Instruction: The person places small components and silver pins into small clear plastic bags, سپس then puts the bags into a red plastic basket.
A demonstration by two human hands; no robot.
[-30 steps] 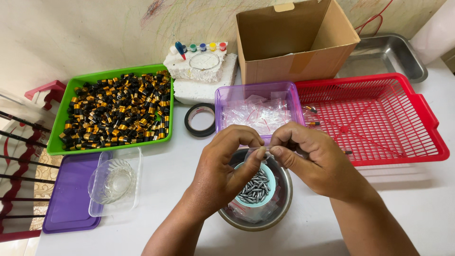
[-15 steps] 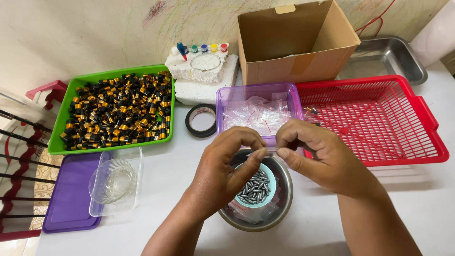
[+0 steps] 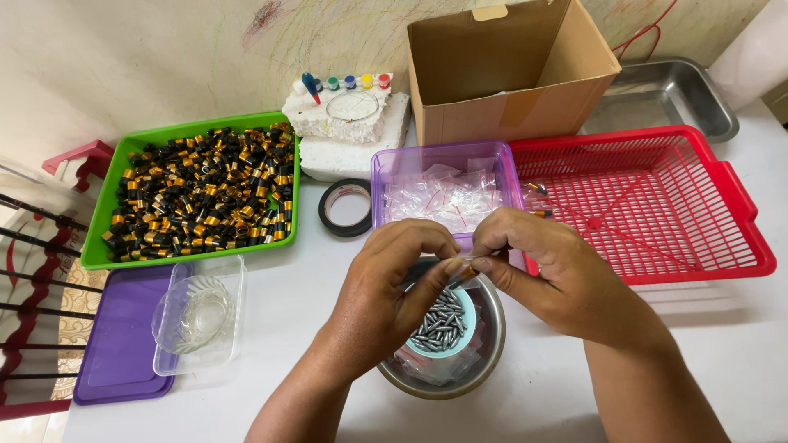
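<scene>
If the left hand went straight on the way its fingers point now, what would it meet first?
The left hand points right, toward the right hand. Their fingertips already meet around a small orange-tipped piece above the metal bowl, so it would probably press into the right fingers first.

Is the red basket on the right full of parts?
No, the red basket is nearly bare, with only a couple of small pieces at its left edge.

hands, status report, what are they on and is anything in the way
Left hand and right hand pinch one small gold-tipped part. Above steel bowl of grey pins. Nothing blocking.
</scene>
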